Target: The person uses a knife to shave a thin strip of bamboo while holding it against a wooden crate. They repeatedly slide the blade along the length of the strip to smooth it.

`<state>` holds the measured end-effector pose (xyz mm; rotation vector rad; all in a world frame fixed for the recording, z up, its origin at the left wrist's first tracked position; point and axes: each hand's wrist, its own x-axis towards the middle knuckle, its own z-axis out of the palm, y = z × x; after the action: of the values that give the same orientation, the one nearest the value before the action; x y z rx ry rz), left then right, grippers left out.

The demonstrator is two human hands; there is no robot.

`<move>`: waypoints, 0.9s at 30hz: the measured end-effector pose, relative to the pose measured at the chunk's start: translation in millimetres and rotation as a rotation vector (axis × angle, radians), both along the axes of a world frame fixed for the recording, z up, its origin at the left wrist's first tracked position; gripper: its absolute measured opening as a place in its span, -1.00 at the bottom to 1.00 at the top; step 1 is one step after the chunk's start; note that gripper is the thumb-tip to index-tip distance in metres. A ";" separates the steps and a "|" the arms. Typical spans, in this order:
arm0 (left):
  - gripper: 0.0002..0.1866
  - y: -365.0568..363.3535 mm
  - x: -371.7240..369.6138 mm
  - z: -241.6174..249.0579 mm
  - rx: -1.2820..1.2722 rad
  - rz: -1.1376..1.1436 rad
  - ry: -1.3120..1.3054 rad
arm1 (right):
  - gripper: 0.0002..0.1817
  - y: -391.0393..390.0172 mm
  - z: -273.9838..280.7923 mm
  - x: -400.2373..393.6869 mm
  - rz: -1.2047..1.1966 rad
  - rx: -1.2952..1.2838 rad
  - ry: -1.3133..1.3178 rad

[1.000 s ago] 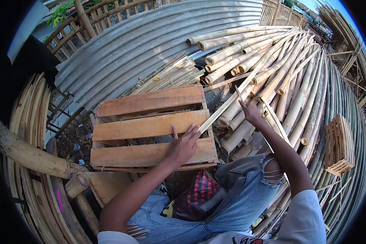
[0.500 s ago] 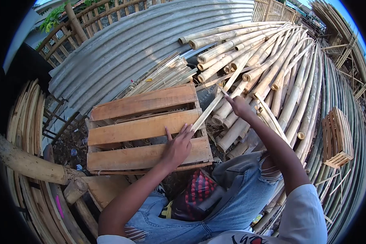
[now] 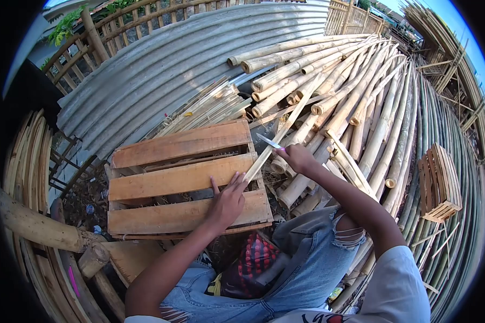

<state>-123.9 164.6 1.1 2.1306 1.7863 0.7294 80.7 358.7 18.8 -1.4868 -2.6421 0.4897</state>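
Blue frayed denim [image 3: 307, 264] nearest me, just short of the slatted wood crate [image 3: 180, 175]. Black bag with raised-looking red dots [image 3: 256, 258] there too. Left hand [image 3: 227, 203] on crate's right part: fingers extended, tips at the near end of a flat pale bamboo strip [image 3: 293, 114]; can't tell if they pinch it. Strip slants out past crate's right edge. Right hand [image 3: 299, 160], right of crate, closed round a knife [image 3: 268, 141]; pointed metal blade crosses strip, contact unclear. Beyond crate: thin split slats [image 3: 210, 105]. Beyond and right: smooth, hollow round bamboo poles [image 3: 355, 102]. Farther behind crate: grey corrugated sheet [image 3: 172, 70], then bamboo fence [image 3: 134, 24].
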 end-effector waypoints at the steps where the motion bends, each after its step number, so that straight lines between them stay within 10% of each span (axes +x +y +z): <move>1: -0.61 1.2 -1.9 1.9 -0.002 0.006 0.008 | -0.24 -13.8 -0.7 -8.2 0.103 -0.055 -0.016; 6: -0.61 2.7 -4.7 5.7 0.031 0.003 0.090 | -0.08 64.0 11.4 40.6 -0.275 0.004 0.132; 13: -0.61 2.7 -4.2 -0.6 0.025 -0.021 0.052 | -0.14 -1.8 4.7 2.1 0.168 0.019 -0.107; 17: -0.61 6.8 -5.0 3.5 0.033 -0.003 0.073 | -0.17 48.7 -4.4 29.1 -0.263 0.107 0.023; 21: -0.61 3.7 -2.8 1.6 0.005 -0.011 0.031 | -0.24 -14.6 -7.1 -3.5 0.164 0.093 -0.071; 23: -0.60 2.1 -1.8 0.1 -0.004 -0.022 0.075 | -0.21 36.8 -13.0 22.2 -0.216 0.144 0.097; 27: -0.60 4.8 -2.0 1.4 0.005 -0.017 0.104 | -0.16 27.9 -6.3 9.9 -0.229 -0.002 0.035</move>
<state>-125.9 169.3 2.5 2.2220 1.8163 0.6306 90.7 386.6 12.5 -1.7358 -2.4037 0.4927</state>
